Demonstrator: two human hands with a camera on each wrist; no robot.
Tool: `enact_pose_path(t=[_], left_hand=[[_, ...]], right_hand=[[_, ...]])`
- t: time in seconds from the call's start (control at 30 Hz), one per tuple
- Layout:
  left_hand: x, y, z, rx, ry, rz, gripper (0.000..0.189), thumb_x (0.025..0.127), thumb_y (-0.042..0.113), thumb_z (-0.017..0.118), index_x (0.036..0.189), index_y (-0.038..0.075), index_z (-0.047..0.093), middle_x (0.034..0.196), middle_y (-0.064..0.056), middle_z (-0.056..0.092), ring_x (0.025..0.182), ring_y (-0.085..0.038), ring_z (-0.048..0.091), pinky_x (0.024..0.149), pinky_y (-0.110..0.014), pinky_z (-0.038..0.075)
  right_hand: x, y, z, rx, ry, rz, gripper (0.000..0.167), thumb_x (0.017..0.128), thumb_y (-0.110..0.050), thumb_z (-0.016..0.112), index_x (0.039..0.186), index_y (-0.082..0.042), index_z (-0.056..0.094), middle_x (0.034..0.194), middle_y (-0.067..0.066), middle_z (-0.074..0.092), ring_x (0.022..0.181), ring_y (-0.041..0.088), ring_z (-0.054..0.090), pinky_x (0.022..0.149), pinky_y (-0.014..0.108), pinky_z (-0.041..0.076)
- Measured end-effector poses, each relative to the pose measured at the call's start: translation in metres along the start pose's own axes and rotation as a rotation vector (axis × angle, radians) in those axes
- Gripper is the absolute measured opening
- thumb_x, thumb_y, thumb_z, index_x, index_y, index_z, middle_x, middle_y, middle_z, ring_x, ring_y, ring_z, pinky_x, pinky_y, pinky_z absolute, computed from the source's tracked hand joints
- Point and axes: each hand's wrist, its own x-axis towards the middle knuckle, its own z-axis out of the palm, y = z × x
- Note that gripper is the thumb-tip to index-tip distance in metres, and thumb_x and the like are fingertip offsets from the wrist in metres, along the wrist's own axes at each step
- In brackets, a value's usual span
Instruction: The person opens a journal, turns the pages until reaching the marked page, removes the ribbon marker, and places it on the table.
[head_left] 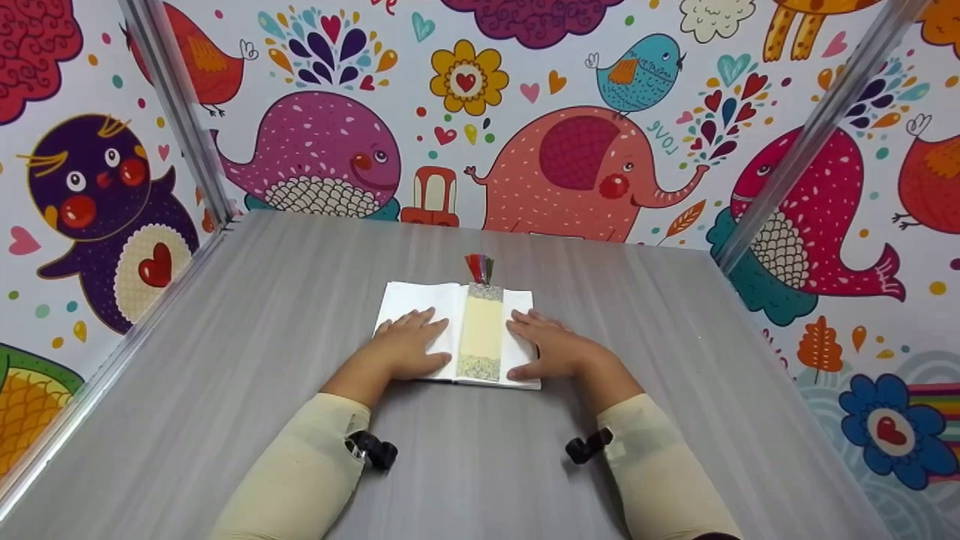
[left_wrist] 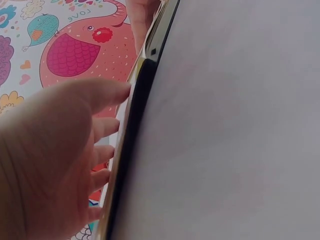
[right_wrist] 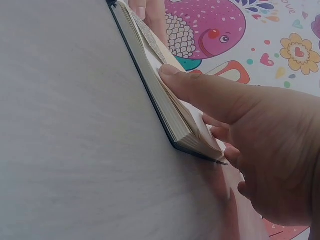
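An open book (head_left: 517,345) with blank white pages and a dark cover lies flat on the table. Along its middle, mostly over the right page, rests a pale yellow bookmark (head_left: 481,326) with speckled silver ends and a tassel (head_left: 478,268) of red, grey and green threads past the top edge. My left hand (head_left: 411,345) rests on the left page, fingers spread. On the right page lies my right hand (head_left: 551,346), fingers extended and the thumb near the lower edge. In the right wrist view, the right thumb (right_wrist: 172,75) touches the pages.
The grey wood-grain table (head_left: 480,465) spreads out around the book. Metal posts (head_left: 184,112) stand at the back corners, with a cartoon-printed wall (head_left: 450,172) behind. Each forearm, in a cream sleeve (head_left: 300,465), carries a black wrist mount (head_left: 373,450).
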Motion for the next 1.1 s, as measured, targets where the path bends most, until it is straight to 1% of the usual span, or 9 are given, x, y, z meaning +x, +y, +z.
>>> enact_pose_path(t=[0.13,0.27,0.33,0.47,0.53,0.63,0.73,0.93,1.1], left_hand=[[0.000,-0.001,0.000,-0.005,-0.011,-0.001,0.079,0.101,0.057,0.055,0.169,0.023,0.035,0.181,-0.010,0.021,0.168,-0.041,0.018,0.132,-0.071,0.013],[0.001,-0.002,0.001,0.005,-0.015,0.000,0.080,0.101,0.059,0.054,0.170,0.023,0.034,0.181,-0.010,0.020,0.168,-0.041,0.017,0.132,-0.071,0.013],[0.002,-0.002,0.001,0.009,-0.014,0.002,0.081,0.101,0.060,0.054,0.170,0.023,0.034,0.181,-0.010,0.020,0.168,-0.041,0.018,0.132,-0.071,0.013],[0.003,-0.002,0.002,0.013,-0.016,0.001,0.081,0.101,0.062,0.053,0.170,0.024,0.033,0.181,-0.009,0.020,0.168,-0.040,0.018,0.132,-0.071,0.013],[0.004,-0.003,0.002,0.011,-0.015,0.001,0.081,0.100,0.061,0.053,0.170,0.023,0.033,0.181,-0.010,0.020,0.168,-0.041,0.018,0.132,-0.071,0.013],[0.005,-0.004,0.003,0.007,-0.023,-0.007,0.083,0.100,0.061,0.054,0.170,0.023,0.032,0.181,-0.010,0.019,0.168,-0.041,0.017,0.132,-0.071,0.012],[0.006,-0.005,0.004,0.004,-0.025,-0.010,0.084,0.099,0.061,0.054,0.170,0.023,0.032,0.181,-0.009,0.019,0.168,-0.041,0.017,0.132,-0.071,0.012],[0.006,-0.002,0.003,0.019,-0.026,-0.014,0.083,0.100,0.061,0.054,0.170,0.023,0.033,0.181,-0.010,0.020,0.168,-0.041,0.018,0.132,-0.070,0.013],[0.003,-0.002,0.002,0.027,-0.018,-0.011,0.081,0.100,0.059,0.054,0.170,0.022,0.033,0.181,-0.011,0.021,0.167,-0.042,0.019,0.131,-0.071,0.014]], right_hand=[[0.002,-0.002,0.002,-0.014,0.028,0.009,0.102,0.088,-0.069,0.073,0.170,-0.025,0.032,0.181,-0.003,0.023,0.171,0.028,0.012,0.137,0.060,0.012],[0.006,-0.008,0.006,-0.036,0.106,0.002,0.095,0.093,-0.074,0.062,0.170,-0.027,0.034,0.180,-0.002,0.026,0.168,0.029,0.021,0.135,0.062,0.019],[0.008,-0.013,0.009,-0.031,0.153,-0.005,0.090,0.096,-0.074,0.059,0.169,-0.028,0.034,0.180,-0.003,0.026,0.167,0.029,0.024,0.134,0.063,0.021],[0.013,-0.024,0.015,-0.032,0.222,-0.025,0.084,0.100,-0.071,0.057,0.169,-0.030,0.034,0.180,-0.004,0.026,0.168,0.029,0.024,0.133,0.065,0.020],[0.016,-0.028,0.018,-0.052,0.236,-0.049,0.082,0.101,-0.069,0.056,0.169,-0.029,0.034,0.180,-0.003,0.025,0.168,0.030,0.022,0.133,0.067,0.019],[0.020,-0.033,0.023,-0.114,0.231,-0.102,0.081,0.103,-0.066,0.056,0.170,-0.025,0.034,0.180,0.000,0.025,0.168,0.032,0.021,0.131,0.070,0.020],[0.022,-0.034,0.027,-0.160,0.202,-0.143,0.082,0.103,-0.066,0.055,0.169,-0.024,0.034,0.180,0.000,0.026,0.169,0.032,0.020,0.130,0.072,0.020],[0.021,-0.033,0.028,-0.143,0.137,-0.168,0.078,0.103,-0.068,0.053,0.169,-0.030,0.036,0.179,-0.004,0.028,0.169,0.029,0.019,0.132,0.071,0.014],[0.017,-0.028,0.024,-0.122,0.125,-0.176,0.073,0.103,-0.066,0.055,0.165,-0.031,0.043,0.177,-0.005,0.033,0.168,0.029,0.022,0.132,0.071,0.012]])
